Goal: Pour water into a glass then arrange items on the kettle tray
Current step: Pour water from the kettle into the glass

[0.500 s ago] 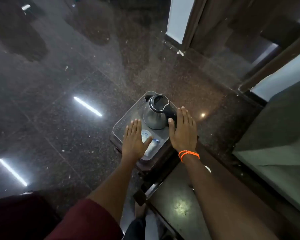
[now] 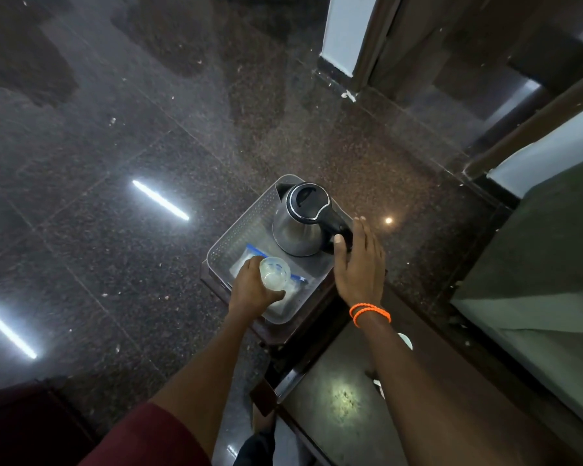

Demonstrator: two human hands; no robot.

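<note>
while the left hand [image 2: 251, 290] curls round the clear glass [image 2: 275, 273] above the tray [image 2: 229, 245], the right hand [image 2: 359, 260] lies flat-fingered against the kettle [image 2: 297, 227] handle. the glass is probably light, slick and breakable; the kettle looks heavier, best taken by its handle.

Dim scene overall, we see most light as reflections: bright tube-light streaks [image 2: 160, 200] glare off the polished dark granite floor [image 2: 115, 146], plus a small round hotspot [image 2: 388, 220]. The steel kettle [image 2: 295, 232] picks up soft highlights. A pale glare patch [image 2: 344, 398] sits on the dark tabletop. Wide-angle bending at the edges; corners go murky, and the forearms look stretched. Focus stays fairly sharp mid-frame.
</note>
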